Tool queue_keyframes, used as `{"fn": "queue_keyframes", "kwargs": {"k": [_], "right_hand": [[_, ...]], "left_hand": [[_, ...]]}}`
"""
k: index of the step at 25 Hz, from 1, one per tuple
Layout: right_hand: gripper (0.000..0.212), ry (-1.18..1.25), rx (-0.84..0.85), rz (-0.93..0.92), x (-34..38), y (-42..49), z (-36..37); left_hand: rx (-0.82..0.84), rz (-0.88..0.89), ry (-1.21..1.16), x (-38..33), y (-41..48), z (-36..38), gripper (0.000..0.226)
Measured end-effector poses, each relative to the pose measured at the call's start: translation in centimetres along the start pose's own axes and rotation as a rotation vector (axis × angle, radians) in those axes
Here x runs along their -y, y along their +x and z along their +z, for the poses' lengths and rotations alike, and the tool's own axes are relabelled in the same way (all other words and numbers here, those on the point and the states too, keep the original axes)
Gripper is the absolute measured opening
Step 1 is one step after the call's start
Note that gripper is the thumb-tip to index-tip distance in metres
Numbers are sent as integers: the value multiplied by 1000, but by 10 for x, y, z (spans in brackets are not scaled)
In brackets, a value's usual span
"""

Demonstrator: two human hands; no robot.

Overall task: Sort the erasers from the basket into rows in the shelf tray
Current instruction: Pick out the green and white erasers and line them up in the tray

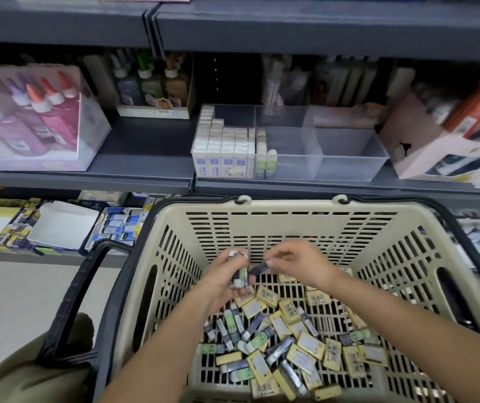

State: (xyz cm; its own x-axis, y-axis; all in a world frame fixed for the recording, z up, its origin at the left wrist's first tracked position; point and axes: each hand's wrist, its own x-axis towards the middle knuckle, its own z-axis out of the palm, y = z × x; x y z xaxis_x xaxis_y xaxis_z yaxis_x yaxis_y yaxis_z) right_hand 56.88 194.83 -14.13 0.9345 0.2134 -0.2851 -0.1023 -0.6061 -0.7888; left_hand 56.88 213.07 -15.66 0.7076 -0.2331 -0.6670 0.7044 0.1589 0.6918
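A beige slotted basket sits in front of me, and many loose erasers in yellow, green and dark sleeves lie in it. My left hand holds a small upright stack of green and dark erasers above the basket floor. My right hand pinches one dark eraser right beside that stack. On the shelf behind stands a clear divided tray. Its left section holds rows of white erasers, with a short row of green ones beside them.
The basket's black handle hangs down at its left side. Boxes of glue bottles stand at the shelf's left, and a pale box at its right. A lower shelf carries more stationery boxes. My knee shows at bottom left.
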Motion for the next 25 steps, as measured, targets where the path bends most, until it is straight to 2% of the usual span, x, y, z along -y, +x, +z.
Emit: {"fn": "queue_keyframes", "kwargs": {"k": [4,6,9,12,14,16,18,21,25], "right_hand": [[24,58,6,-27,22,-15,-35],[18,36,-47,-75,34,-22,-50],[9,92,-138,-163,60,-26,-75],[14,165,-272,-226,84,-12,-102],[15,71,-410,-234,95,6,-117],[7,-54,-520,-204,103,26,-130],[5,-203,-571,-176,109,46,-140],[6,-315,-457,-158,115,71,-142],[4,-215,-282,-115,116,91,-130]], "left_hand": [[138,153,247,-36,-23,14,34],[169,231,329,-52,-34,16,33],[137,375,370,-76,-44,19,24],[93,523,333,-103,-44,24,19],[73,594,337,-119,-40,27,19],[56,621,362,-131,-34,28,17],[42,622,330,-140,-26,28,18],[30,619,276,-145,-12,27,21],[50,585,277,-141,4,25,31]]}}
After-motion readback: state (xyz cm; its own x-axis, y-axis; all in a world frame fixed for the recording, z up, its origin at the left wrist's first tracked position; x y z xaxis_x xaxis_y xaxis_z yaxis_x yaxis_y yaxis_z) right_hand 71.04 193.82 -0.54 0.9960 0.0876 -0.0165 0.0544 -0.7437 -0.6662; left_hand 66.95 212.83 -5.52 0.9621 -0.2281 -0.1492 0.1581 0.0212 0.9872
